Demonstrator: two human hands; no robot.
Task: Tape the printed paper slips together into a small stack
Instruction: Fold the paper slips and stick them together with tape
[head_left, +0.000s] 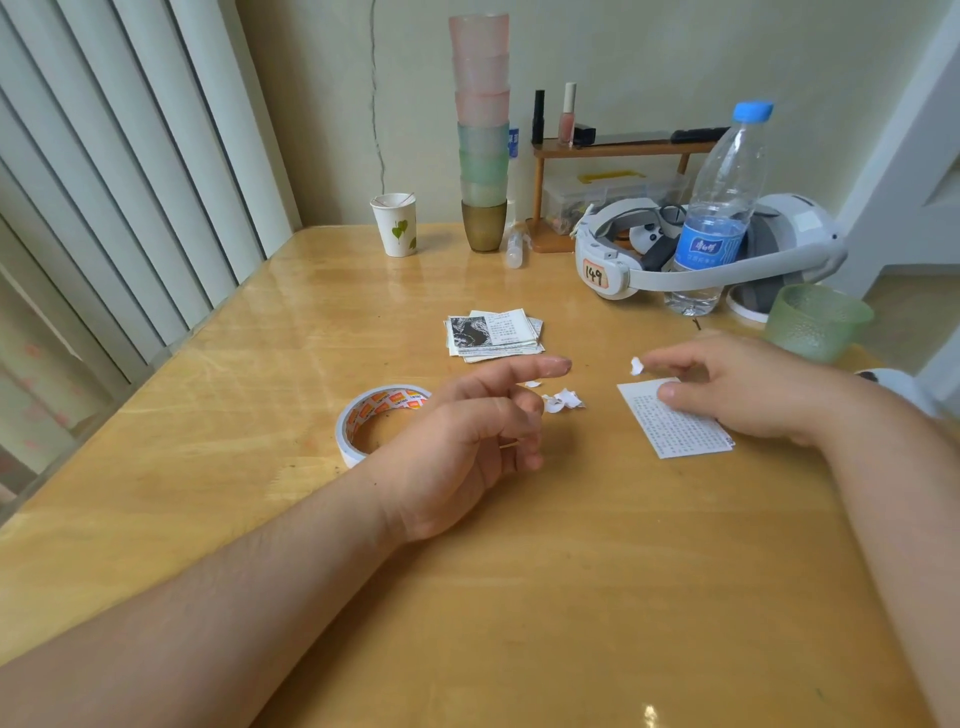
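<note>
A small stack of printed paper slips (493, 335) lies on the wooden table (571, 597), beyond my hands. A single printed slip (680, 431) lies flat at the right, and my right hand (753, 389) presses its thumb on the slip's far edge. The fingertips of that hand hold a tiny white scrap (636, 365) just above the table. My left hand (467, 441) hovers next to a roll of double-sided tape (363, 410), index finger pointing out, the other fingers loosely curled and holding nothing. Crumpled white scraps (563, 401) lie between the hands.
At the back stand a paper cup (395, 224), a tall stack of plastic cups (482, 130), a small wooden shelf (613, 150), a headset (701, 249) and a water bottle (719, 208). A green glass (818, 322) stands just beyond my right hand.
</note>
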